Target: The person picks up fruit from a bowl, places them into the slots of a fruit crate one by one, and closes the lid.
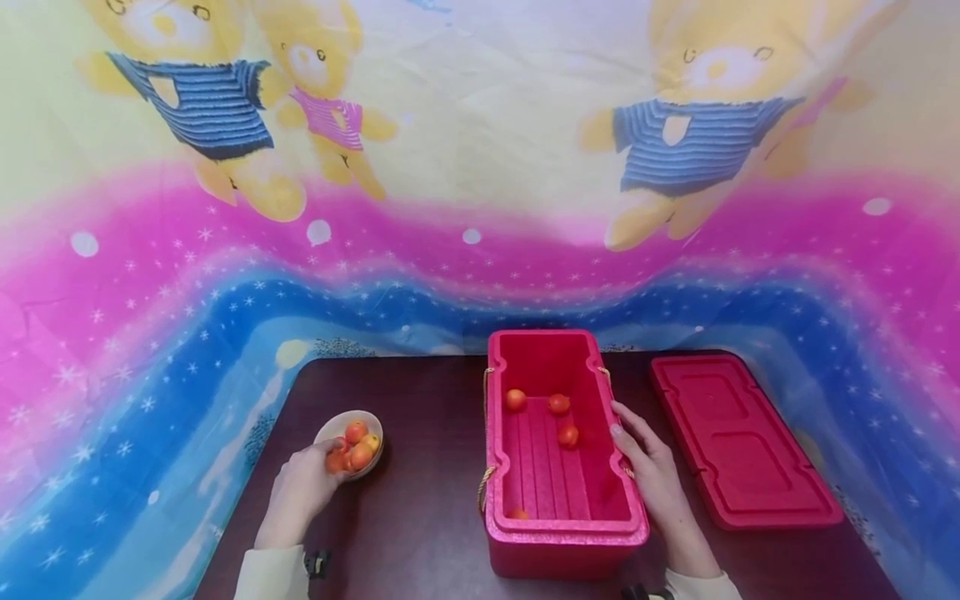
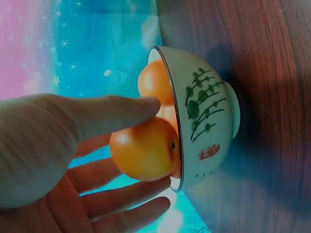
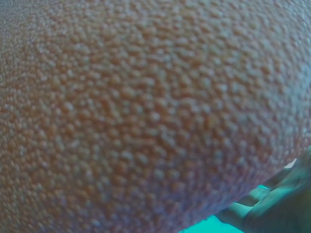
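Note:
My left hand is at a small bowl with a painted green plant on its side. It pinches a yellow-orange tomato at the rim, thumb on one side and fingers on the other. More tomatoes lie in the bowl. My right hand rests on the right rim of a deep red box, its fingers fairly straight. Inside the box, several orange-red tomatoes lie on the ribbed floor. In the right wrist view, the bumpy box wall hides most of the hand.
A red lid lies flat on the dark table, right of the box. Gold cord handles hang at the box's sides. Behind the table stands a printed bear backdrop.

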Demonstrator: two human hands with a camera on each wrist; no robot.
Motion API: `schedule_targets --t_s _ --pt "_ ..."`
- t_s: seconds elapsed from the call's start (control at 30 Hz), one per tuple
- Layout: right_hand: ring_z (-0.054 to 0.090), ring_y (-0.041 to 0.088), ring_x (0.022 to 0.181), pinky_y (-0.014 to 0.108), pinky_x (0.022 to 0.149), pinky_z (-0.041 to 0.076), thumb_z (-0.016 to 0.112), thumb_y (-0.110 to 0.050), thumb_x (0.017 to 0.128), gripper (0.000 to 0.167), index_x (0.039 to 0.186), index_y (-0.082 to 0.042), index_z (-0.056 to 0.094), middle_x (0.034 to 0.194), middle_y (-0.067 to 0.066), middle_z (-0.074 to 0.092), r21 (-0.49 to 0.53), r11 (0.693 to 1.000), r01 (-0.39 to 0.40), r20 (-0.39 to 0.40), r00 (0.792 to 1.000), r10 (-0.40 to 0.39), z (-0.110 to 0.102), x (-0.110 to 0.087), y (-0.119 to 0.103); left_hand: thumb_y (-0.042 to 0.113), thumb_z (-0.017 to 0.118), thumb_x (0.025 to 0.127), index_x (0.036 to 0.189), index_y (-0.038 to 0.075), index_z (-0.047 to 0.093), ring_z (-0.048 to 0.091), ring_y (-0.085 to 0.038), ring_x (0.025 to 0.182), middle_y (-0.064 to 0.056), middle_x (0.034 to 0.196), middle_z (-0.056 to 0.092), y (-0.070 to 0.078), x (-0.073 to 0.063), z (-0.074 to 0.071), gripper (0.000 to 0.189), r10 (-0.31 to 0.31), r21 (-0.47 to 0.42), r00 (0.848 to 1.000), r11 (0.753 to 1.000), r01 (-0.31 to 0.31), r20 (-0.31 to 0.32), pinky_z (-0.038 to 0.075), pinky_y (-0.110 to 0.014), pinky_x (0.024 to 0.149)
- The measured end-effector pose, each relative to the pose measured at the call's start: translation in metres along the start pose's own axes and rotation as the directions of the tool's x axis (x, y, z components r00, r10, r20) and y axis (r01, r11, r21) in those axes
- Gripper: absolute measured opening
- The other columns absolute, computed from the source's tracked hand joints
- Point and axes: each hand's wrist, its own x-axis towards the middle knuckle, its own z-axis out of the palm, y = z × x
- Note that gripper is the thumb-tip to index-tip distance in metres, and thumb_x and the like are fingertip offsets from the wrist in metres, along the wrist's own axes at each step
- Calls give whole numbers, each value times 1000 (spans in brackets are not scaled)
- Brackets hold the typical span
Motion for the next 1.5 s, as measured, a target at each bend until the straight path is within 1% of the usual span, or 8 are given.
schedule_targets --t_s 0.3,0.5,0.63,0.83,0.93,1.13,1.37,1.5 --pt "67 11 105 34 79 61 56 -40 103 56 155 -30 40 150 12 48 -5 1000 -8 5 1000 8 0 2 -1 5 84 78 117 -5 69 67 -39 92 -27 107 70 -3 2 -3 42 5 -36 999 999 -7 -53 54 -61 87" --pt "67 12 105 34 78 61 58 -39 103 56 155 -29 40 149 13 48 -8 1000 2 7 1000 -2 1 2 -2 6 84 79 120 -4 66 65 -42 99 -28 114 67 1 3 -13 46 -5 -98 990 995 -8 -138 56 -59 85" --pt "67 11 103 33 78 61 58 -39 103 56 155 -28 41 149 13 49 -14 1000 6 5 1000 -6 1 3 -1 10 84 81 119 -2 64 63 -42 99 -26 113 67 5 4 -20 44 -13 -126 976 992 -16 -220 57 -58 84" --pt "66 10 101 32 77 61 57 -40 103 55 155 -27 42 148 13 49 -19 1000 12 0 1000 -12 2 4 0 6 85 79 116 -1 68 63 -41 98 -25 113 67 8 6 -25 41 13 -144 939 987 -67 -343 57 -59 83" --pt "66 10 101 32 77 61 57 -40 103 55 154 -27 42 148 13 49 -17 1000 11 1 1000 -11 2 3 0 6 85 80 117 0 70 64 -41 99 -25 116 67 10 7 -26 41 18 -157 931 984 -80 -364 57 -58 83" --pt "66 10 102 32 77 61 57 -40 103 55 155 -27 42 148 13 49 -15 1000 8 -1 1000 -8 1 3 0 4 84 81 120 1 69 64 -41 103 -23 117 67 20 9 -28 43 4 -178 931 981 -74 -365 57 -57 84" --pt "66 10 103 33 78 61 57 -40 103 56 155 -28 41 149 13 48 -13 1000 3 0 1000 -3 0 2 0 4 85 79 115 5 72 68 -39 93 -19 109 72 28 10 -30 38 61 -168 897 975 -148 -438 59 -55 79" --pt "67 10 103 34 78 61 57 -40 103 56 155 -28 41 149 13 48 -6 1000 -4 0 1000 4 -1 1 1 7 85 81 117 6 73 69 -37 89 -18 108 73 34 10 -32 38 67 -175 888 971 -163 -454 60 -53 76"
